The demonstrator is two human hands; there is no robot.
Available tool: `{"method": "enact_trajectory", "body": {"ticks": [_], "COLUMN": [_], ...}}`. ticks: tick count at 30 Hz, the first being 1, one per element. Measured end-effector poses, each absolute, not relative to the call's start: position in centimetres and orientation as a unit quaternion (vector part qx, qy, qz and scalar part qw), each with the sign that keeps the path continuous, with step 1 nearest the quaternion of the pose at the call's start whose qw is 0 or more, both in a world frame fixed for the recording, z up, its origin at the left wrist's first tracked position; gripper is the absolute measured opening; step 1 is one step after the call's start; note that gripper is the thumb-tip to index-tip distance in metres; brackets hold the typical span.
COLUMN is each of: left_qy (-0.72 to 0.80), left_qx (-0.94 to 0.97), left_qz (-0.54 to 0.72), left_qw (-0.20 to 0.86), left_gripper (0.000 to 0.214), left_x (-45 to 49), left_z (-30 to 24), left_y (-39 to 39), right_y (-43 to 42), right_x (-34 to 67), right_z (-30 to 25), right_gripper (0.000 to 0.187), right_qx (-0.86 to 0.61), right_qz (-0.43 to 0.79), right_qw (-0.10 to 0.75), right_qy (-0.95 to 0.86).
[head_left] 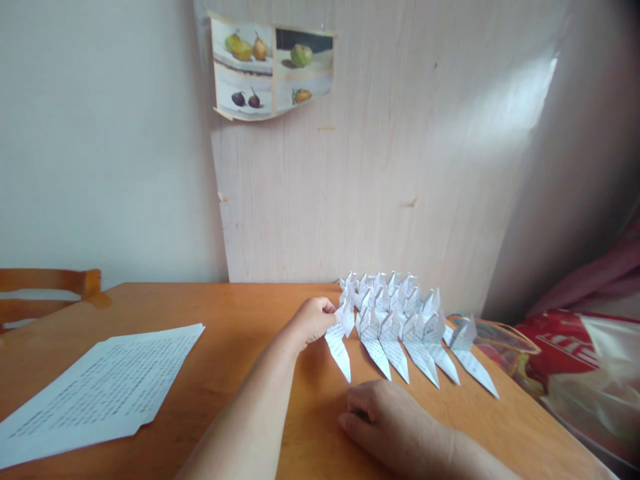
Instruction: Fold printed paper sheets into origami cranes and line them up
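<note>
My left hand (316, 321) is closed in a pinch on a folded paper crane (338, 347) made of printed white paper, at the left end of the front row. One long pointed flap of it reaches down the table toward me. Right beside it stand several like paper cranes (391, 327) in rows, their peaks upright and their front flaps lying on the wood. My right hand (383, 420) rests on the table in front of the rows, fingers curled into a loose fist. Nothing shows in it, and its fingertips are partly hidden.
A stack of printed sheets (100, 390) lies on the wooden table (240, 320) at the left. Behind the table is a pale wood-grain panel (375, 180) with fruit pictures (273, 70). A wooden chair (50, 280) stands far left; red-and-white bags (560, 353) are beyond the right edge.
</note>
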State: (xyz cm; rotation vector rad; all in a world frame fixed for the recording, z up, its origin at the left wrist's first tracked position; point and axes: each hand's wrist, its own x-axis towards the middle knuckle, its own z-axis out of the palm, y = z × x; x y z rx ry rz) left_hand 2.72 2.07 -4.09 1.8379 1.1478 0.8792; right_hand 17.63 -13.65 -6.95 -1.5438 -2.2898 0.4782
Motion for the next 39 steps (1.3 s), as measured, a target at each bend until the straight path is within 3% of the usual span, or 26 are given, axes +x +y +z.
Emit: {"method": "enact_trajectory", "body": {"ticks": [3,9,14,17,26,39], "left_qy": [0.437,0.383,0.34,0.326,0.29,0.295], "left_qx": [0.734,0.762,0.781,0.791,0.835,0.852], "left_qz": [0.341,0.326,0.311,0.294,0.242,0.237], "left_qw": [0.392,0.408,0.421,0.427,0.4,0.363], "left_gripper": [0.008,0.014,0.011,0.015,0.016,0.01], "left_x": [1.9,1.8,2.2,2.7,4.5,4.8], "left_z": [-2.0,0.8,1.5,1.8,2.4,2.8], "left_y": [1.3,-0.6,-1.5,-2.1,-4.0,-4.8], "right_y": [-13.3,-13.0,-12.1,-11.6,-11.8,-11.8], "right_x": [17.8,19.4,21.2,21.7,21.0,20.8], "right_z": [-6.3,-4.6,-3.6,-3.1,-3.2,-3.2], "right_gripper": [0.026,0.039,0.047,0.048,0.026,0.027], "right_qx": [-0.545,-0.505,-0.435,-0.39,-0.431,-0.448], "right_qz": [0.164,0.296,0.333,0.34,0.302,0.286], "right_qw": [0.231,0.462,0.651,0.72,0.702,0.696], "right_qy": [-0.789,-0.666,-0.525,-0.463,-0.48,-0.483]}}
